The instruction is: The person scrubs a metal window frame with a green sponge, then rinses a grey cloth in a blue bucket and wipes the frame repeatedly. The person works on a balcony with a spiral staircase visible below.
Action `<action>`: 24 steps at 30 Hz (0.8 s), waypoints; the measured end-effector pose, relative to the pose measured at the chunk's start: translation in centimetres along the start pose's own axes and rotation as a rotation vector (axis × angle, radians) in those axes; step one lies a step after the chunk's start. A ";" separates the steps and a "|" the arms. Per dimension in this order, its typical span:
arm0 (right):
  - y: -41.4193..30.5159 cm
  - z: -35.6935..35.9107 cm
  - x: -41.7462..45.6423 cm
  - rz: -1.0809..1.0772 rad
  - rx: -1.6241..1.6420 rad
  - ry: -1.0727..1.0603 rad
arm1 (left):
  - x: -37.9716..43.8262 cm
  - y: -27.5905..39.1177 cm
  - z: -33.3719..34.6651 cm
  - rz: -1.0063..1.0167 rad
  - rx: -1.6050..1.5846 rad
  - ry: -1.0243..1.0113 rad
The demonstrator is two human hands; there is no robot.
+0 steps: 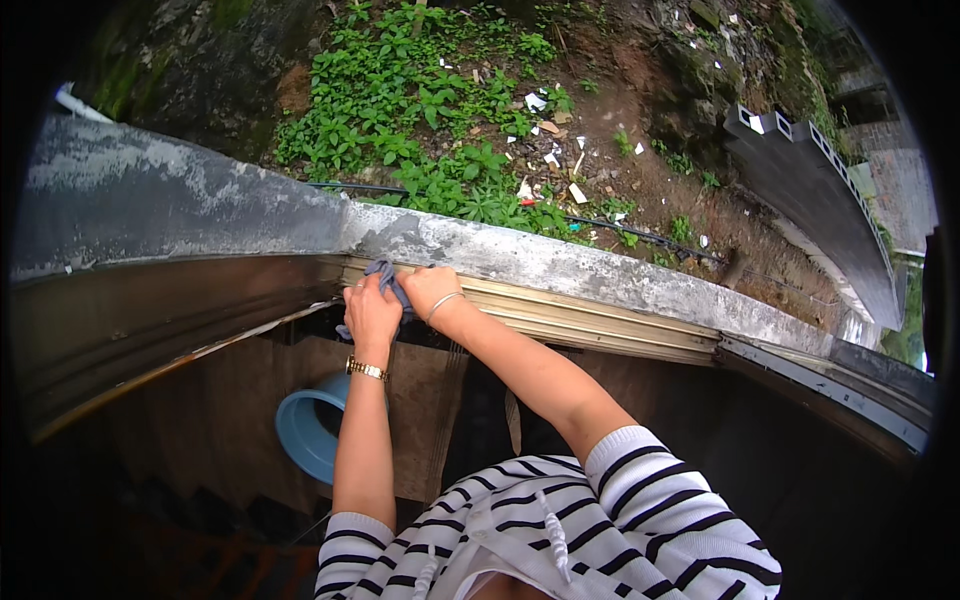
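Note:
A bunched grey-blue cloth is gripped between both hands over the metal window track, near its left corner. My left hand has its fingers around the cloth's left side, and one end hangs below it. On the cloth's right side, my right hand is closed, knuckles up, against the track. Its fingertips are hidden. Just beyond the track runs the weathered concrete sill.
Below my left forearm stands a blue plastic basin. A metal frame borders the opening at left, another rail at right. Outside are green plants, scattered litter and a wall of hollow blocks.

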State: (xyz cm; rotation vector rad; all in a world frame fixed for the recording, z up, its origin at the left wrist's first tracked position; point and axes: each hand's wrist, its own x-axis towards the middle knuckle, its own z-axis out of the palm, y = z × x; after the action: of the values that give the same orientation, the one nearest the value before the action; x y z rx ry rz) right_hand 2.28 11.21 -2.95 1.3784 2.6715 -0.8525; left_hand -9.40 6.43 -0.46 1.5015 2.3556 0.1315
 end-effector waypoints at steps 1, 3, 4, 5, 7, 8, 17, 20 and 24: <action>0.2 -0.2 -0.2 0.008 -0.014 -0.008 | 0.3 0.2 -0.1 0.000 0.031 -0.022; 1.7 -0.8 -1.5 0.035 0.009 -0.044 | 0.1 1.0 0.0 0.032 0.045 -0.033; 2.6 -1.1 -2.6 0.049 0.009 -0.052 | -0.4 1.6 0.2 0.044 0.035 -0.046; 3.6 -1.4 -3.7 0.063 0.009 -0.060 | -0.8 2.3 0.5 0.056 0.025 -0.059; 5.9 -1.7 -6.2 0.118 0.008 -0.059 | -1.8 4.6 1.2 0.138 0.055 -0.098; 7.2 -1.7 -7.5 0.121 0.015 -0.041 | -2.5 5.9 1.6 0.164 0.062 -0.115; 15.3 -6.2 -19.8 0.335 0.217 0.041 | -7.0 11.1 4.5 0.283 -0.187 -0.148; 17.8 -7.3 -25.2 0.434 0.465 0.355 | -7.9 10.0 5.1 0.050 -0.711 -0.330; 18.4 -9.4 -30.2 0.687 0.821 0.515 | -10.8 9.7 1.5 -0.093 -1.414 -0.177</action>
State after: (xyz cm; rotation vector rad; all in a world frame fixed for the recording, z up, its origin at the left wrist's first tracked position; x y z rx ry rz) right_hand 36.82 1.56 4.33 2.7559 1.7914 -1.7308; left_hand 3.61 0.85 3.19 0.6100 1.4381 1.2422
